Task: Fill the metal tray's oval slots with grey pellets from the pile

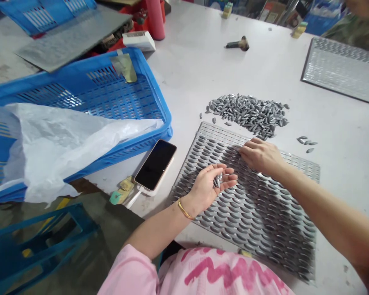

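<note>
A grey tray (249,213) lies in front of me, filled with rows of small grey spindle-shaped pieces; its far rows are bare. My left hand (213,182) hovers over its left part, palm up and fingers curled around several loose grey pieces (217,179). My right hand (260,155) is at the tray's far rows, fingers pressed together and pointing down; what they pinch, if anything, is hidden. Just beyond the tray spreads a heap of the same grey pieces (249,110), with a few strays (306,141) to its right.
Left of the tray lie a phone (155,165) with a white cable and a blue plastic basket (169,123) holding a white plastic bag (55,139). A dark-handled tool (237,44) is farther back. At the far right, a person sits by a second tray (341,73). A blue stool (43,241) stands below left.
</note>
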Tool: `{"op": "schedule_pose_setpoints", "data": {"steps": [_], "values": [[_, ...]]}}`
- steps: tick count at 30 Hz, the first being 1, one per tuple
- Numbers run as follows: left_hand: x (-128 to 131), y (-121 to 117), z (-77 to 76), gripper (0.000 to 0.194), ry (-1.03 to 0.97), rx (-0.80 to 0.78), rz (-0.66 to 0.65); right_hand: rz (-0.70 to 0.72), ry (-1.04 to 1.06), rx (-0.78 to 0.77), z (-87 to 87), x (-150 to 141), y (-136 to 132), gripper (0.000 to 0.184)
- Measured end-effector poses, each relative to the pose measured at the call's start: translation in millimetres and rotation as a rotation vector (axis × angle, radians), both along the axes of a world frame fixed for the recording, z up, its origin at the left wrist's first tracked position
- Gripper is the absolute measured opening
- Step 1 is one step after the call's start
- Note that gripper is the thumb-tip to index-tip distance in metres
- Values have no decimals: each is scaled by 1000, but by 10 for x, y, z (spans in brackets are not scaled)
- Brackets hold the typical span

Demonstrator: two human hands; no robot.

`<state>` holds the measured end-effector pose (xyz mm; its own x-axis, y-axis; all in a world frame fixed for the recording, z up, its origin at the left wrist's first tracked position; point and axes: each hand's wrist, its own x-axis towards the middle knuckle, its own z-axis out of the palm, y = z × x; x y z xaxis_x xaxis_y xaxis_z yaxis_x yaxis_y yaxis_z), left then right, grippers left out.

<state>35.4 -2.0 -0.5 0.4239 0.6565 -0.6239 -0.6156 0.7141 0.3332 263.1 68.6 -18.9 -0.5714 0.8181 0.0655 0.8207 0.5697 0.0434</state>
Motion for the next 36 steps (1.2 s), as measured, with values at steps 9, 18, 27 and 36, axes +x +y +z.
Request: {"op": "schedule_pose_setpoints", "data": {"steps": [9,18,27,36], "values": [[-13,37,29,21,-128,-73,27,-50,155,-72,122,-15,-54,31],[-7,19,-38,34,-154,-53,35,92,518,-247,267,-499,-550,21],[-6,-4,3,18,-62,63,-24,-117,840,-239,245,-414,-718,1],[46,-68,-79,22,188,282,-244,-240,840,-424,333,-332,-910,11]]}}
